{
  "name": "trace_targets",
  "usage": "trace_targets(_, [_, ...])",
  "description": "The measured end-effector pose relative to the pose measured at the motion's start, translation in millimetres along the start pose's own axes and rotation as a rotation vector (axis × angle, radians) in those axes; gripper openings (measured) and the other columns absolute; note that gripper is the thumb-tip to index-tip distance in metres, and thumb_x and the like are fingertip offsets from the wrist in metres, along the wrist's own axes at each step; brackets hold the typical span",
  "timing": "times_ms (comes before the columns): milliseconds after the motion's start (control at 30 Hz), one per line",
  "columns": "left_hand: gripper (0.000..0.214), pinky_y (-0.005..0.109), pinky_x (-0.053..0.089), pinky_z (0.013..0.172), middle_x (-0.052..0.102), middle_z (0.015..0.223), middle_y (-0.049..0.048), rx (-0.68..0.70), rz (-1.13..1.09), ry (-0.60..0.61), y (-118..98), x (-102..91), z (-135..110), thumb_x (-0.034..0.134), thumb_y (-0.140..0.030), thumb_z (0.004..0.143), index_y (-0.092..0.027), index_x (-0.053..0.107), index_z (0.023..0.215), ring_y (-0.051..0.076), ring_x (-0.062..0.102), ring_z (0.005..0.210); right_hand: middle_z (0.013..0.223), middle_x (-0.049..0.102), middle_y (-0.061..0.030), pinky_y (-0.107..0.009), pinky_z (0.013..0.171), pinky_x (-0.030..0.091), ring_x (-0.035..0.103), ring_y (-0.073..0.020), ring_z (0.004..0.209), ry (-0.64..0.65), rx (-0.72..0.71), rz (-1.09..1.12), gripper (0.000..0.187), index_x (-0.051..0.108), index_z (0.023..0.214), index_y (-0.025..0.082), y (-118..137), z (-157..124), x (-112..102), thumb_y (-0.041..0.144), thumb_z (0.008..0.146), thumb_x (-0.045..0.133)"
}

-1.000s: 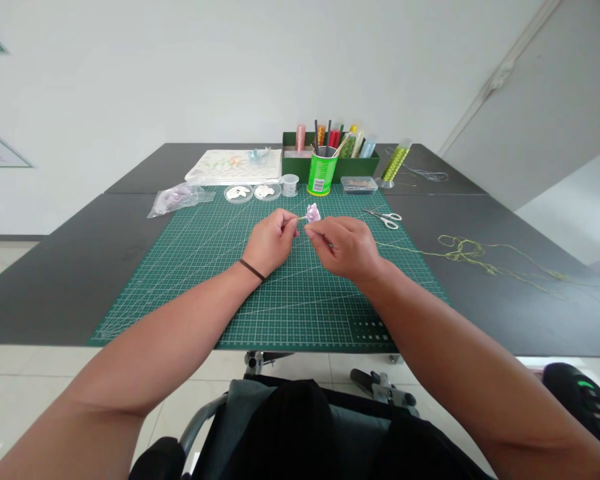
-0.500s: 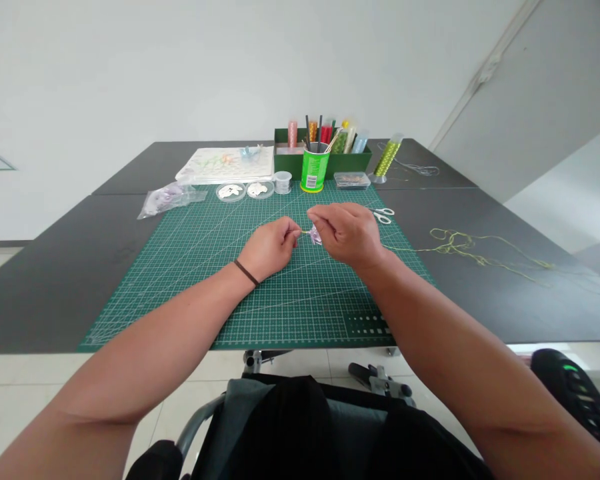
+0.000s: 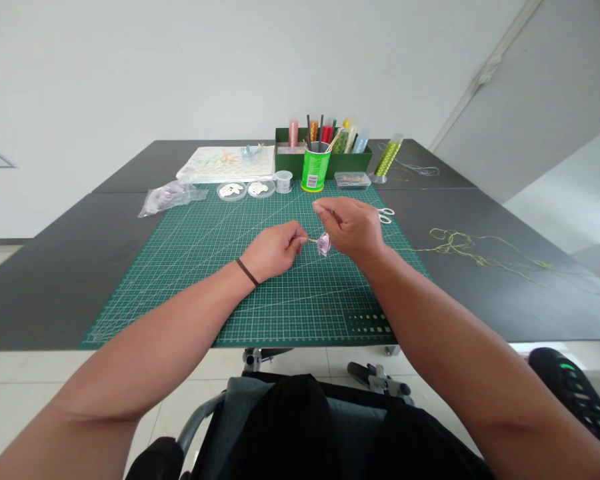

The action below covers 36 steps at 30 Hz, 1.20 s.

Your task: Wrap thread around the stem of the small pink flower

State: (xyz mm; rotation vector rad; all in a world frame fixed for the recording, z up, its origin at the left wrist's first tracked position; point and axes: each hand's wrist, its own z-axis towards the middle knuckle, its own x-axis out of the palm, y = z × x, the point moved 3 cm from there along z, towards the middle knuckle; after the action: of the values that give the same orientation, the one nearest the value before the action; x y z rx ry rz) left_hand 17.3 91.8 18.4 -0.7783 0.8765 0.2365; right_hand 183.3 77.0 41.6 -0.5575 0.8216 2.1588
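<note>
Lilac fabric flower (image 3: 323, 244) | petals gathered on stem (image 3: 313, 240) | left hand (image 3: 274, 252) pinching stem | right hand (image 3: 349, 228) narrow just above, hold unclear

place: craft workroom | bench (image 3: 40, 313): dark, joined panels | on it: green cutting mat (image 3: 300, 313), green organiser box (image 3: 285, 163), green wire spool (image 3: 387, 159), scissors (image 3: 386, 215) | room: white wall (image 3: 130, 67), tiled floor (image 3: 30, 380)

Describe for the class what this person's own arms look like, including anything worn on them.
The left arm and right arm are bare, with no sleeves or gloves in view. A thin dark band circles the left wrist; the right wrist shows nothing worn.
</note>
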Motion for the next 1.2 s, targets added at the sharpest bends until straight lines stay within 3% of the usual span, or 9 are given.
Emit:
trace_targets(133, [0.013, 0.028, 0.044, 0.065, 0.065, 0.072, -0.0016, 0.015, 0.003, 0.008, -0.6, -0.1, -0.1, 0.049, -0.020, 0.091, -0.020, 0.056, 0.080, 0.015, 0.061, 0.068, 0.072, 0.066, -0.0024, -0.032, 0.068, 0.044, 0.059, -0.0163, 0.069, -0.046, 0.132, 0.050, 0.021, 0.073, 0.087, 0.023, -8.5, 3.8, 1.6, 0.036, 0.088, 0.057])
trace_targets(267, [0.014, 0.028, 0.046, 0.069, 0.065, 0.072, -0.0013, 0.026, -0.010, -0.010, -2.7, -1.8, -0.3, 0.048, -0.020, 0.092, -0.020, 0.055, 0.080, 0.015, 0.060, 0.069, 0.055, 0.053, 0.0032, -0.028, 0.059, 0.037, 0.045, -0.0110, 0.054, -0.077, 0.246, 0.081, 0.018, 0.074, 0.081, 0.021, -17.7, 6.1, 3.7, 0.037, 0.082, 0.064])
trace_targets(767, [0.013, 0.026, 0.046, 0.069, 0.064, 0.073, -0.0011, 0.085, -0.020, -0.093, -5.3, -7.8, -3.2, 0.049, -0.020, 0.093, -0.020, 0.055, 0.081, 0.013, 0.061, 0.069, 0.048, 0.032, 0.0085, -0.026, 0.053, 0.027, 0.030, -0.0076, 0.048, -0.002, 0.360, 0.210, 0.019, 0.072, 0.076, 0.019, -24.2, 4.2, 13.4, 0.037, 0.077, 0.067])
trace_targets(1033, [0.013, 0.026, 0.046, 0.069, 0.065, 0.077, 0.0001, 0.112, 0.020, -0.171, -4.2, -10.5, -5.8, 0.049, -0.023, 0.094, -0.019, 0.058, 0.085, 0.013, 0.061, 0.072, 0.047, 0.033, 0.0089, -0.025, 0.048, 0.021, 0.027, -0.0063, 0.046, 0.119, 0.482, 0.355, 0.021, 0.070, 0.074, 0.017, -27.4, 1.8, 24.1, 0.038, 0.072, 0.071])
trace_targets(1200, [0.019, 0.025, 0.046, 0.067, 0.066, 0.077, 0.0004, 0.146, 0.068, -0.230, -4.1, -11.8, -7.4, 0.046, -0.029, 0.096, -0.019, 0.059, 0.086, 0.013, 0.062, 0.071, 0.048, 0.044, 0.0064, -0.025, 0.046, 0.026, 0.033, -0.0070, 0.046, 0.202, 0.513, 0.452, 0.025, 0.069, 0.073, 0.016, -26.2, -0.5, 28.5, 0.041, 0.071, 0.071])
